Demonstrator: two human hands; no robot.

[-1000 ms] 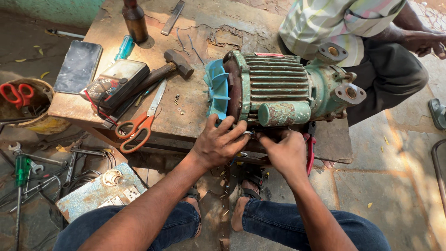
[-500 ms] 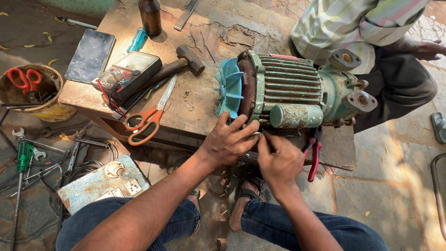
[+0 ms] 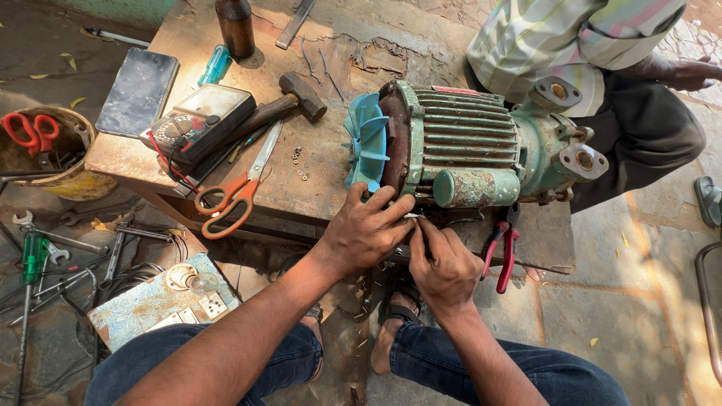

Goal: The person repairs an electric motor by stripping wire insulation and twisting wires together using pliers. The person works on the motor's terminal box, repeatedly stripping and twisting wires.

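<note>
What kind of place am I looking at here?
Probably an open-air repair workshop for electric motors. A green finned motor lies on a worn wooden bench beside a hammer and an analogue meter, and both hands work at its underside.

Both hands, left hand [image 3: 361, 233] and right hand [image 3: 444, 263], crowd the near edge of the table [image 3: 331, 162] under the green motor [image 3: 466, 146], closing that gap. The blue fan [image 3: 366, 143] blocks the motor's left end. Left of the fan lies bare tabletop, bounded by orange scissors [image 3: 233, 192] and hammer [image 3: 289, 101]. Red pliers [image 3: 502, 252] obstruct the right side. A seated person [image 3: 594, 83] blocks access beyond the motor.
</note>
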